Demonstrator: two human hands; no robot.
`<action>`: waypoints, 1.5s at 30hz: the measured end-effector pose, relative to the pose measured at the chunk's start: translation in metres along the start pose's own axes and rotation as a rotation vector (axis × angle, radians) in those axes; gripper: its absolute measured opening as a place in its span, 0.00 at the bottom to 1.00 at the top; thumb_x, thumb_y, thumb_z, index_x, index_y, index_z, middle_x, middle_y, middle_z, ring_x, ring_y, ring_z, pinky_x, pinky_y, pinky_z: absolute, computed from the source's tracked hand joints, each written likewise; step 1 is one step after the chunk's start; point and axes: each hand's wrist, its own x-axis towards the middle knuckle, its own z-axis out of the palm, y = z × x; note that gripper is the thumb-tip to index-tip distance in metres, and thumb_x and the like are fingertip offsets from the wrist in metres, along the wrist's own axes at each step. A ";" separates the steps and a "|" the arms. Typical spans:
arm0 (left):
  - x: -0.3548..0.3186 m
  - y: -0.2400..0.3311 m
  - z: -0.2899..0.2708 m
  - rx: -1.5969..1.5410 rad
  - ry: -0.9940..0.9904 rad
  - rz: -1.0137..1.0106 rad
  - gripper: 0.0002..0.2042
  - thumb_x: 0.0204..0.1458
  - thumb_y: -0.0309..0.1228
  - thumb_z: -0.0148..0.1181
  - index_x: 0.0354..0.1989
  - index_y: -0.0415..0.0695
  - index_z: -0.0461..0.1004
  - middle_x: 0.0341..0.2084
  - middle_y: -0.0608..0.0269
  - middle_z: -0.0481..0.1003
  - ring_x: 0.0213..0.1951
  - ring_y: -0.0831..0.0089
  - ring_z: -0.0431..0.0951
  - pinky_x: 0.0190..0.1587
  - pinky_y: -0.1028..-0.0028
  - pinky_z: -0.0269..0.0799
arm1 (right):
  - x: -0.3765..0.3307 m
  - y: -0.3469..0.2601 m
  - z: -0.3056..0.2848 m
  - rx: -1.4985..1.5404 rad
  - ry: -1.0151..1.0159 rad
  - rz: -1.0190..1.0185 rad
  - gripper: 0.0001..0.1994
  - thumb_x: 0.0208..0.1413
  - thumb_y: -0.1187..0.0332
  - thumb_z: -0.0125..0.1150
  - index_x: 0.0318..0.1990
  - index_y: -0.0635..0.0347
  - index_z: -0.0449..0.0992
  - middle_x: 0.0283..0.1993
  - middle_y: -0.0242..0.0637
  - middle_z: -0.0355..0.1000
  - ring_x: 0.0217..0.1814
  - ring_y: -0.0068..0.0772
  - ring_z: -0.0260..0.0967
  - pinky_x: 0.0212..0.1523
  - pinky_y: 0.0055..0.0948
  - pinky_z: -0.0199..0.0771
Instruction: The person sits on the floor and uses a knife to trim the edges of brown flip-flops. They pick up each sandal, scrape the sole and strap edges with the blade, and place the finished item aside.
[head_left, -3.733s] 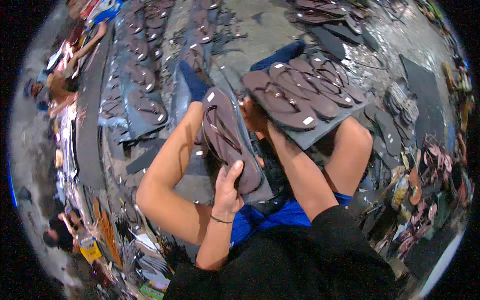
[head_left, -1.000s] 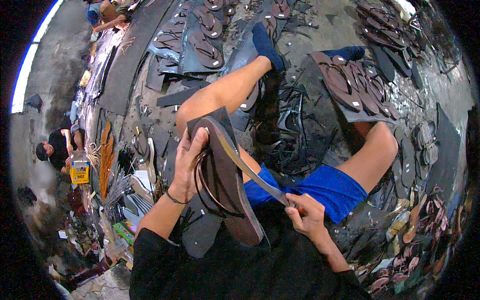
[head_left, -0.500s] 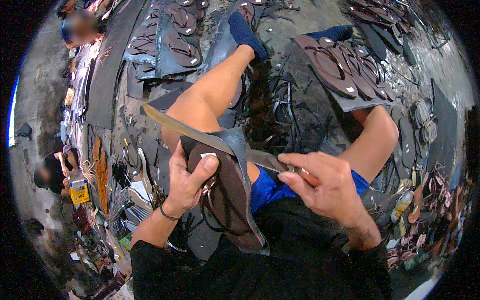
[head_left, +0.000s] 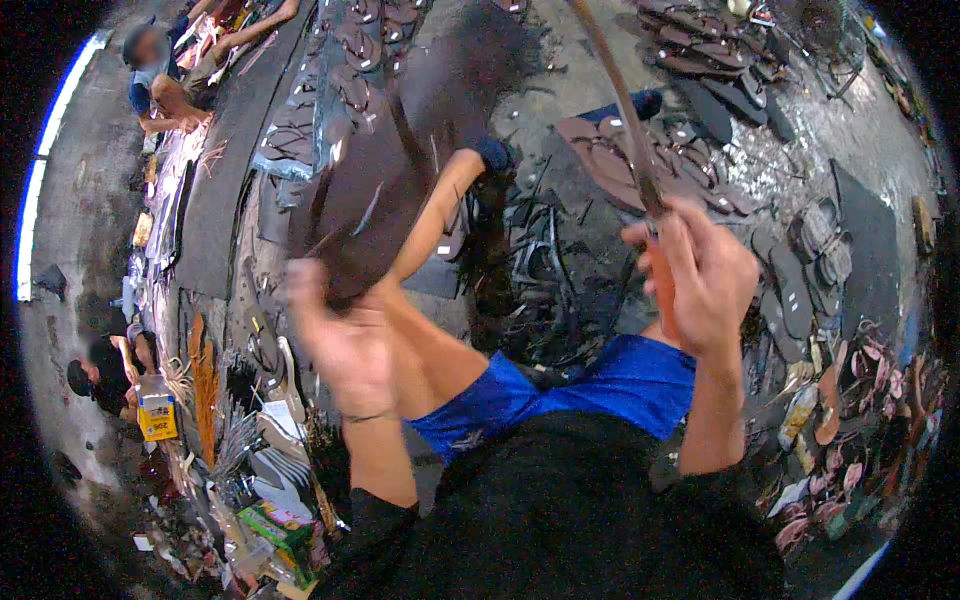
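A dark brown flip-flop (head_left: 440, 110), held close to the wearer's torso a half-second earlier, is now up and away toward the top of the view, blurred with motion and covering part of the flip-flop rows (head_left: 360, 45) on the floor at left; the left grip (head_left: 350, 340), sharp before, has moved forward with it and is blurred too; the long curved knife (head_left: 625, 110), which lay across the flip-flop's end with its tip to the left, has come clear and points up and away; the right grip (head_left: 708, 285), on its orange handle (head_left: 663, 285), has swung outward to the right, and the blade now crosses the view of the flip-flop batch (head_left: 605, 160) beyond.
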 end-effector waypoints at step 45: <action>-0.081 -0.038 -0.079 0.362 -0.533 -0.908 0.27 0.49 0.29 0.65 0.57 0.36 0.63 0.51 0.57 0.70 0.54 0.67 0.70 0.57 0.66 0.65 | -0.033 0.094 0.084 0.067 -0.334 -0.017 0.18 0.48 0.56 0.70 0.34 0.65 0.76 0.23 0.28 0.68 0.25 0.18 0.60 0.28 0.24 0.67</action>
